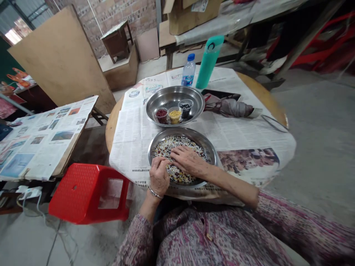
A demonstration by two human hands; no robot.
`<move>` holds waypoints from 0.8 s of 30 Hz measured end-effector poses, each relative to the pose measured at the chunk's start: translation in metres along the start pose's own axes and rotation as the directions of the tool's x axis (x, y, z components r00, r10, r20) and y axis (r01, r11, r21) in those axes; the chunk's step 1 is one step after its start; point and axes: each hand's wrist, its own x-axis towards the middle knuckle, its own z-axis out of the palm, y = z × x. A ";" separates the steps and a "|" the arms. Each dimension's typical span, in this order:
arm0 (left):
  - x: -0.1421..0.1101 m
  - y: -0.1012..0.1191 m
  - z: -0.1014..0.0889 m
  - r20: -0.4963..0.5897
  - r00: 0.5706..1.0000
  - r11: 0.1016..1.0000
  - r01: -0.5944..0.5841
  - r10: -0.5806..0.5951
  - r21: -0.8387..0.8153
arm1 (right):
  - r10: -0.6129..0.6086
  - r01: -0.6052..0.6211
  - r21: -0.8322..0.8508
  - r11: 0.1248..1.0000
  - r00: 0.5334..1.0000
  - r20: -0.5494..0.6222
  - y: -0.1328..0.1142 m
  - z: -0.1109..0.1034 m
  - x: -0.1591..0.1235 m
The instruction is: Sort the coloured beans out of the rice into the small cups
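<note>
2 hands [186,159] on mixed grains [180,173], steel basin [213,149], Chinese-printed newspaper [129,136]

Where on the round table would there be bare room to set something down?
Bare newspaper shows left of the near bowl and far bowl, and between the near bowl, grey bundle and right forearm. It is crowded behind and right of the far bowl, with clear bottle, green bottle and bundle.

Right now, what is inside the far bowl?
The far bowl holds red beans, yellow beans and black beans in cups, plus dark grains; beneath the cups is hidden.
</note>
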 end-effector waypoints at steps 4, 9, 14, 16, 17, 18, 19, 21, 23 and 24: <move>0.001 0.000 0.000 0.021 1.000 1.000 0.010 -0.010 -0.002 | 0.080 -0.080 -0.073 0.994 0.997 -0.012 0.007 0.000 -0.010; 0.001 0.000 -0.001 0.028 0.999 0.999 0.030 -0.030 0.017 | 0.077 -0.073 0.069 0.995 0.995 -0.060 -0.003 0.002 -0.013; 0.002 0.000 0.000 0.032 0.999 0.999 0.030 -0.031 0.043 | -0.002 0.005 0.115 0.993 1.000 -0.027 -0.013 0.006 -0.015; 0.002 0.001 0.000 0.037 0.999 0.998 0.029 -0.030 0.047 | -0.025 0.025 0.117 0.993 1.000 0.003 -0.014 0.010 -0.016; 0.003 0.001 0.000 0.037 0.999 0.999 0.029 -0.030 0.047 | -0.038 0.035 0.118 0.992 0.999 0.019 -0.014 0.012 -0.016; 0.003 0.001 0.000 0.039 0.999 0.999 0.028 -0.030 0.045 | -0.049 0.044 0.119 0.992 0.998 0.034 -0.014 0.013 -0.017; 0.004 0.002 0.000 0.041 0.999 0.999 0.027 -0.029 0.043 | -0.058 0.052 0.121 0.991 0.997 0.047 -0.014 0.014 -0.016; 0.004 0.002 0.000 0.052 0.998 0.999 0.024 -0.026 0.042 | -0.068 0.059 0.124 0.991 0.996 0.064 -0.014 0.015 -0.016; 0.005 0.002 0.000 0.063 0.998 0.999 0.021 -0.024 0.040 | -0.066 0.056 0.130 0.990 0.995 0.069 -0.015 0.014 -0.015; 0.005 0.002 -0.001 0.068 0.997 0.999 0.020 -0.022 0.037 | -0.066 0.056 0.134 0.989 0.995 0.071 -0.016 0.013 -0.015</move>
